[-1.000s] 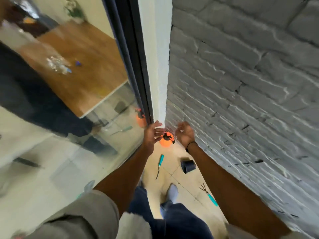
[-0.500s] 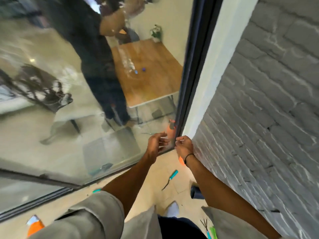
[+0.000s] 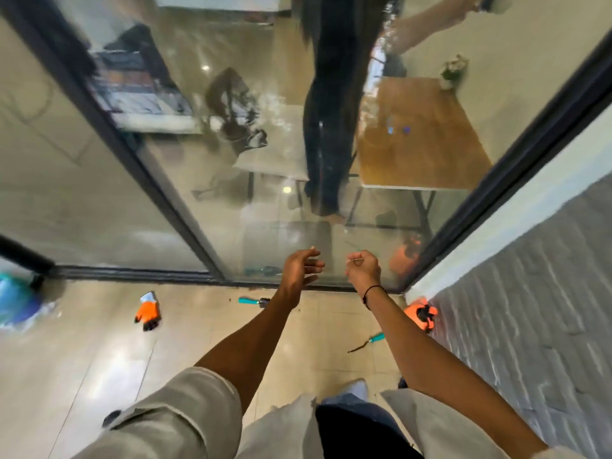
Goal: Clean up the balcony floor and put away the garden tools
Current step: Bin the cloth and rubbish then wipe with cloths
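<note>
My left hand [image 3: 303, 268] hangs in front of the glass door with its fingers apart and nothing in it. My right hand [image 3: 364, 270] is beside it, fingers curled; a thin pale sliver shows at its fingertips, too small to name. On the balcony floor [image 3: 99, 352] lie an orange glove [image 3: 147, 311], a teal-handled tool [image 3: 253, 301] partly behind my left forearm, and a teal-handled weeder [image 3: 366, 341] below my right forearm. An orange object with a black top [image 3: 420, 314] sits in the corner by the brick wall.
A sliding glass door with black frames [image 3: 159, 193] stands ahead, reflecting a person and a wooden table. A grey brick wall [image 3: 530, 309] runs along the right. Something blue and blurred [image 3: 16, 299] lies at the far left.
My view has swung left from the corner toward the glass door. Both hands have come away from the orange object in the corner and now hang higher, in front of the glass.
</note>
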